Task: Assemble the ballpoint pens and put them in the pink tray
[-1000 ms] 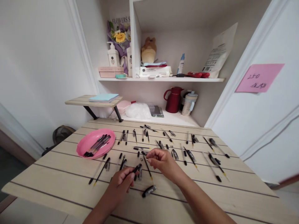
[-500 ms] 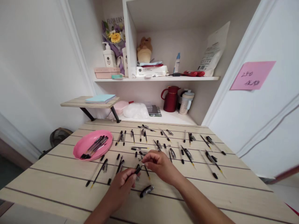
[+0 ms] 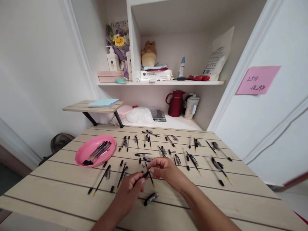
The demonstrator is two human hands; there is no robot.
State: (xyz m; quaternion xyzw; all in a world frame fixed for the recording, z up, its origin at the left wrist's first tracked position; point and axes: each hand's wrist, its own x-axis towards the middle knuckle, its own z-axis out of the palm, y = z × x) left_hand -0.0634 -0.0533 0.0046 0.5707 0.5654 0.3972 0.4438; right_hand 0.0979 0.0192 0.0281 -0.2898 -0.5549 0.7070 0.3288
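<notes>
Head-worn view, facing forward and down, tabletop [image 3: 240, 203] close below.

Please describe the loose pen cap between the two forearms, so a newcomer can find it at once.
On the slatted table, look where the left hand and right hand meet. Just below that spot lies the pen cap, black at its left end and greyish toward the right. Of the loose pen parts, it sits lowest in view.

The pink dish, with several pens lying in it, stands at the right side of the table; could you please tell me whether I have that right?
Not quite: the head view shows the pink dish standing at the left side of the table, with several pens lying in it.
</notes>
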